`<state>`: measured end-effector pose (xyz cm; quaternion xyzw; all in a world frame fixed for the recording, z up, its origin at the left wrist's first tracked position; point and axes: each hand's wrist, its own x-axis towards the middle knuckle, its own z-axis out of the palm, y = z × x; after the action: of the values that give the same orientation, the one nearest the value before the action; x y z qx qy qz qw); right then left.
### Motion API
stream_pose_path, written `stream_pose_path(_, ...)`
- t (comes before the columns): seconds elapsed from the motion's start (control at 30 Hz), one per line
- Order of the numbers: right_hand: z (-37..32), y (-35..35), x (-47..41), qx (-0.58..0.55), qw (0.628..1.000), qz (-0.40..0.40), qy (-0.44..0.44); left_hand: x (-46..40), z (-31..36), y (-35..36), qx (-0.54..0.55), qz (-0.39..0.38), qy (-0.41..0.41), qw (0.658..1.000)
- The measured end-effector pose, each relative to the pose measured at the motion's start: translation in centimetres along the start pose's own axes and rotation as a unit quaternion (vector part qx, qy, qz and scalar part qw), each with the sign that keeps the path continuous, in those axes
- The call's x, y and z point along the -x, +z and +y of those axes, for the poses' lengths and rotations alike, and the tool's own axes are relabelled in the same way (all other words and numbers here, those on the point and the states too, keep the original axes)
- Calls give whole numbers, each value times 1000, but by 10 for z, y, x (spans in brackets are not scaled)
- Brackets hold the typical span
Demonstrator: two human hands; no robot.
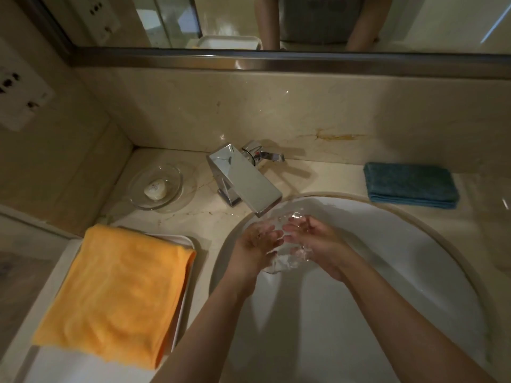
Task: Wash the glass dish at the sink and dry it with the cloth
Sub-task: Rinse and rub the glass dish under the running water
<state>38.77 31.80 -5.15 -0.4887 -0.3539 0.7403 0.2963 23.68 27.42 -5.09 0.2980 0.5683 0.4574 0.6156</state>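
A clear glass dish (282, 261) is held over the white sink (401, 244), just below the spout of the chrome faucet (243, 178). My left hand (255, 243) grips its left side and my right hand (320, 240) its right side, fingers curled in over the glass. Wet glints show on the dish and on my fingers. A folded orange cloth (116, 291) lies on a white tray at the left of the sink. At the back right of the counter sits a folded blue cloth (410, 185).
A second glass dish (177, 172) holding a small soap bar (155, 189) sits left of the faucet. The faucet lever (269, 155) points right. A mirror (276, 20) runs along the wall above, and a wall socket (19, 98) is at the left.
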Motion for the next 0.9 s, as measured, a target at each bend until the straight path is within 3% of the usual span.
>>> stream_pose_path(0.3, -3, 13, -5, 154, 982, 80, -71, 0, 7, 6, -99, 9, 26, 995)
stream_pose_path(0.4, -5, 13, -5, 172, 976, 79, -107, -8, 15, 4, -202, 15, 86, 976)
stream_pose_path(0.47, -5, 12, -6, 178, 972, 74, -134, -11, 20, 0, -289, -17, 113, 950)
stream_pose_path(0.63, -7, 7, -6, 170, 966, 61, -184, -15, 42, -11, -362, -133, 121, 915)
stream_pose_path(0.9, -6, 11, -10, 277, 927, 95, -235, -14, 58, -19, -274, -173, 12, 946)
